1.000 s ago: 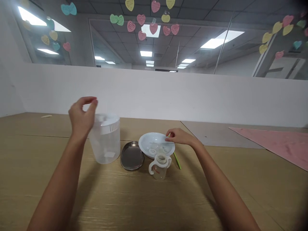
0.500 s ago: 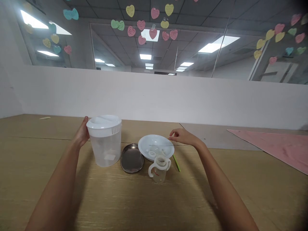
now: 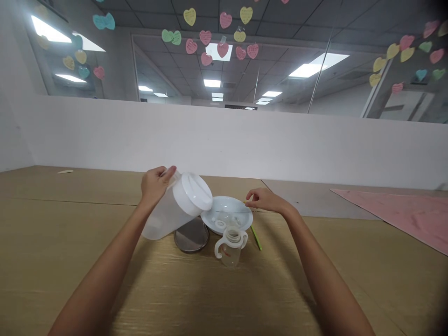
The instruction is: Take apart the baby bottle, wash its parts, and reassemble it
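Note:
My left hand [image 3: 157, 183] is closed round the handle of a translucent plastic pitcher [image 3: 164, 212] with a white lid. The pitcher leans to the right, its lid end close to the left rim of a white bowl [image 3: 212, 204]. Clear and white small parts sit in the bowl, one of them ring-shaped [image 3: 220, 224]. My right hand [image 3: 264, 199] has its fingers curled together at the bowl's far right rim. In front of the bowl stands an uncapped baby bottle [image 3: 231, 254] with two white handles.
A shallow metal tray [image 3: 192, 239] lies under the pitcher's lid end, left of the bottle. Right of the bowl is a thin green stick [image 3: 256, 238]. A pink cloth [image 3: 402, 212] covers the table's right side; a white wall [image 3: 224, 140] rises behind.
The pitcher, upright half a second ago, is now tipped rightward toward the bowl, and my left hand has moved right with it. My right hand stays at the bowl's rim.

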